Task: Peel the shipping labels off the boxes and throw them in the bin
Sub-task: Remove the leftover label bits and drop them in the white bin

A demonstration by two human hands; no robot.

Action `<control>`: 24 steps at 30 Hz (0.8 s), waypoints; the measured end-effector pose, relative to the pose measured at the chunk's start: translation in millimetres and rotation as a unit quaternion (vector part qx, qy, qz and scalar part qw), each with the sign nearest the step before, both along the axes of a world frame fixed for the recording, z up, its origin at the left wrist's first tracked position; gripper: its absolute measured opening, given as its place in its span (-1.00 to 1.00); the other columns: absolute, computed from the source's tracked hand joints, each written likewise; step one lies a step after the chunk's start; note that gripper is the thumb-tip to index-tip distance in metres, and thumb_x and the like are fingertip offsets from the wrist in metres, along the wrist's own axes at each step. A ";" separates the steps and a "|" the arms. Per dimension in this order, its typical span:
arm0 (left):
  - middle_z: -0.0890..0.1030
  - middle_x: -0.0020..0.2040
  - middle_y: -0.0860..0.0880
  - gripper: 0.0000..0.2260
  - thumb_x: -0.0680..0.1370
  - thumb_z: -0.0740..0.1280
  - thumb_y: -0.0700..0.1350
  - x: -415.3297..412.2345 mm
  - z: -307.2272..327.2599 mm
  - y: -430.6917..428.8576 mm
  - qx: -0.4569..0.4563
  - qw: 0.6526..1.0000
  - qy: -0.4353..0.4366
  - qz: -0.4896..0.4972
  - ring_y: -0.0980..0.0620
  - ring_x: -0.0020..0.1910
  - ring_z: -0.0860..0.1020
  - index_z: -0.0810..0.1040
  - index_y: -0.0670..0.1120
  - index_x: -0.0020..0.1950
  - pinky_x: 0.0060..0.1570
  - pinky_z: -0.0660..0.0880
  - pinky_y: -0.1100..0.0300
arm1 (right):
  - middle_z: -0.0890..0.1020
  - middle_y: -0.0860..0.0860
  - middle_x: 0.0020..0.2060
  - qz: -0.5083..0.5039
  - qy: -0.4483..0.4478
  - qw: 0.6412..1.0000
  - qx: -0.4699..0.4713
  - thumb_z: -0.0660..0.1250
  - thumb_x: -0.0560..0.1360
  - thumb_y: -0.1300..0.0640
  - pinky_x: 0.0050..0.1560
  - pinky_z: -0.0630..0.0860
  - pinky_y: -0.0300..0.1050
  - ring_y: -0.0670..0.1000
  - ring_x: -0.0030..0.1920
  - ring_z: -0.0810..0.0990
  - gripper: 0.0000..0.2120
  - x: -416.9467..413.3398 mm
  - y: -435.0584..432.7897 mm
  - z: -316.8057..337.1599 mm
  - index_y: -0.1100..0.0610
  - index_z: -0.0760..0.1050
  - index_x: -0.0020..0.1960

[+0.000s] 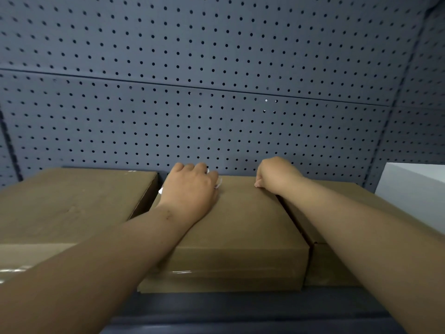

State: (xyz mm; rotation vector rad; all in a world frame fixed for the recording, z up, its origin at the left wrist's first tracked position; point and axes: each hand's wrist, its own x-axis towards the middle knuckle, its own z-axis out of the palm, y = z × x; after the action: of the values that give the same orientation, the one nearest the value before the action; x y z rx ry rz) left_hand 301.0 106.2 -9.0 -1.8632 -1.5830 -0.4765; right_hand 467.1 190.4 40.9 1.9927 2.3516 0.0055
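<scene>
Three brown cardboard boxes lie side by side on a dark shelf. On the far part of the middle box [240, 227] lies my left hand [190, 189], its fingers curled over a crumpled white label [218, 183] whose edges peek out beside the hand. My right hand [277, 175] curls over the far right edge of the same box and holds it. The left box [72, 201] and the right box [337, 261] show no label on their visible faces. The bin is not in view.
A grey-blue pegboard wall [216, 92] rises directly behind the boxes. A white box or panel [414, 196] stands at the far right. The dark front lip of the shelf [240, 314] runs below the boxes.
</scene>
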 end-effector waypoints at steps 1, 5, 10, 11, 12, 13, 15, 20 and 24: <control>0.59 -0.09 -0.09 -0.80 0.56 0.21 -0.04 -0.2 0.2 -0.4 0.003 1.000 -0.004 -0.002 -0.12 -0.15 0.55 0.58 -0.10 -0.02 -0.06 0.37 0.08 | 0.62 0.09 0.19 0.001 0.033 0.999 0.002 0.29 0.56 0.06 0.17 0.48 -0.08 0.12 0.20 0.59 -0.71 2.9 -4.6 2.1 0.14 0.58 0.22; 0.57 0.01 -0.07 -0.76 0.60 0.13 -0.02 1.3 2.3 -1.3 -0.009 1.000 -0.003 0.008 -0.10 -0.05 0.53 0.54 -0.07 0.08 0.02 0.34 0.08 | 0.67 0.08 0.11 0.025 0.121 0.992 0.007 0.32 0.55 0.09 0.14 0.50 -0.11 0.07 0.13 0.62 -0.75 14.9 -18.4 3.6 0.16 0.63 0.15; 0.56 0.09 -0.02 -0.65 0.60 0.08 0.14 0.4 4.2 -2.8 -0.023 0.999 -0.038 -0.003 -0.05 0.04 0.53 0.52 -0.01 0.17 0.10 0.33 0.09 | 0.68 0.19 0.05 0.082 0.383 0.920 -0.030 0.35 0.52 0.14 0.06 0.59 -0.18 0.04 -0.04 0.66 -0.76 16.0 -28.2 -7.2 0.27 0.61 0.10; 0.56 0.10 0.00 -0.61 0.58 0.08 0.21 0.4 4.2 -2.9 -0.019 0.998 -0.053 -0.016 -0.03 0.06 0.54 0.51 0.02 0.19 0.11 0.33 0.10 | 0.68 0.21 0.05 0.092 0.409 0.907 -0.038 0.36 0.52 0.14 0.03 0.59 -0.19 0.04 -0.08 0.66 -0.76 14.1 -31.5 -8.0 0.29 0.61 0.09; 0.57 0.11 0.01 -0.58 0.55 0.09 0.26 0.6 4.2 -3.4 -0.013 0.997 -0.068 -0.033 -0.01 0.07 0.54 0.52 0.05 0.20 0.12 0.32 0.11 | 0.69 0.21 0.02 0.101 0.415 0.904 -0.034 0.36 0.52 0.12 0.02 0.61 -0.16 0.08 -0.09 0.67 -0.76 11.2 -33.0 -8.4 0.29 0.62 0.05; 0.57 0.11 0.03 -0.55 0.52 0.11 0.30 0.6 4.8 -4.1 -0.005 0.995 -0.085 -0.053 0.01 0.07 0.55 0.52 0.07 0.20 0.11 0.31 0.12 | 0.70 0.21 -0.03 0.111 0.405 0.907 -0.020 0.37 0.51 0.07 0.03 0.62 -0.10 0.13 -0.09 0.68 -0.74 8.2 -34.6 -8.6 0.28 0.63 0.00; 0.59 0.09 0.05 -0.53 0.46 0.16 0.34 0.0 6.7 -5.6 0.003 0.989 -0.116 -0.087 0.03 0.03 0.56 0.55 0.08 0.18 0.08 0.29 0.15 | 0.69 0.13 -0.21 0.126 0.367 0.922 0.014 0.38 0.48 -0.03 -0.10 0.54 -0.10 0.13 -0.21 0.63 -0.69 2.8 -38.8 -7.9 0.24 0.65 -0.08; 0.61 0.02 0.03 -0.64 0.45 0.31 0.22 -1.7 8.9 -7.9 0.017 0.975 -0.173 -0.135 0.01 -0.04 0.57 0.60 0.00 0.06 -0.02 0.22 0.19 | 0.48 -0.05 -0.47 0.135 0.307 0.941 0.054 0.36 0.48 -0.10 -0.38 0.26 -0.18 -0.07 -0.44 0.38 -0.73 -3.0 -48.5 -3.9 0.11 0.61 -0.18; 0.54 -0.11 0.02 -0.82 0.50 0.34 0.09 -3.8 9.3 -6.4 0.011 0.966 -0.205 -0.157 0.04 -0.18 0.44 0.53 -0.01 -0.13 -0.06 0.15 0.19 | 0.52 0.09 -0.39 0.144 0.301 0.940 0.073 0.37 0.44 -0.17 -0.35 0.27 -0.18 -0.01 -0.40 0.41 -0.66 -5.2 -51.8 -2.3 0.12 0.60 -0.21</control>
State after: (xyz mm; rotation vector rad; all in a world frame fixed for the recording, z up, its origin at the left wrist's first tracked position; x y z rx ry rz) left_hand 297.3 99.8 0.3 -2.1045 -1.5203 -1.0748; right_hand 461.9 138.5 38.6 1.8835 3.0807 -0.5005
